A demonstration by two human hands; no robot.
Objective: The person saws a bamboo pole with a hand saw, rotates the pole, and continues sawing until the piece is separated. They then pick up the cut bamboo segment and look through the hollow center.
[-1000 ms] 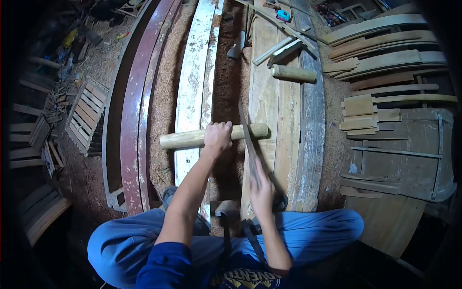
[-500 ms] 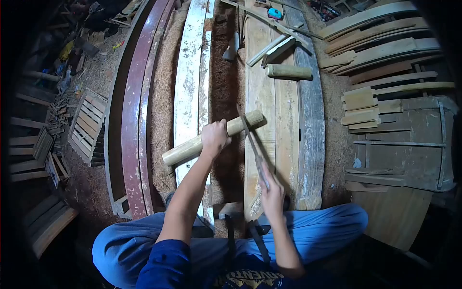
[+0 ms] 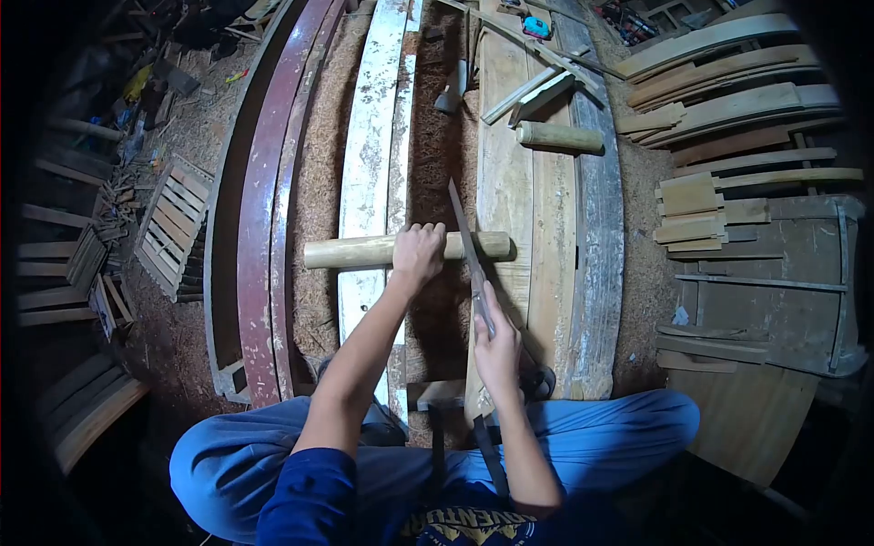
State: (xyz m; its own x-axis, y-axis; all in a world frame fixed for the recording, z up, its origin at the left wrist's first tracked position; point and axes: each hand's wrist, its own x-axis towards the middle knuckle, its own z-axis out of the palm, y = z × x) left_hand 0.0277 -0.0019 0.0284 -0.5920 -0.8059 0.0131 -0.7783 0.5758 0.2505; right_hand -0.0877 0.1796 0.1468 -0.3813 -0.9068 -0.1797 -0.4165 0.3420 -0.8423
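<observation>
A round wooden log (image 3: 350,253) lies nearly level across the white-painted plank (image 3: 366,164) and the bare wood boards (image 3: 501,182). My left hand (image 3: 420,250) is wrapped over the log, right of its middle. My right hand (image 3: 497,348) grips the handle of a handsaw (image 3: 462,227). The saw's narrow blade points away from me and crosses the log between my left hand and the log's right end. Whether its teeth sit in the wood cannot be made out.
A shorter round log (image 3: 560,137), wood strips (image 3: 528,95) and a teal tape measure (image 3: 537,28) lie farther up the boards. An axe-like tool (image 3: 448,98) rests in the gap. Wood pieces (image 3: 692,209) are stacked at right; a slatted panel (image 3: 177,226) lies left.
The log has turned from a slant to nearly level, its right end coming toward me. My left hand has shifted slightly right; the saw and my right hand have moved a little left.
</observation>
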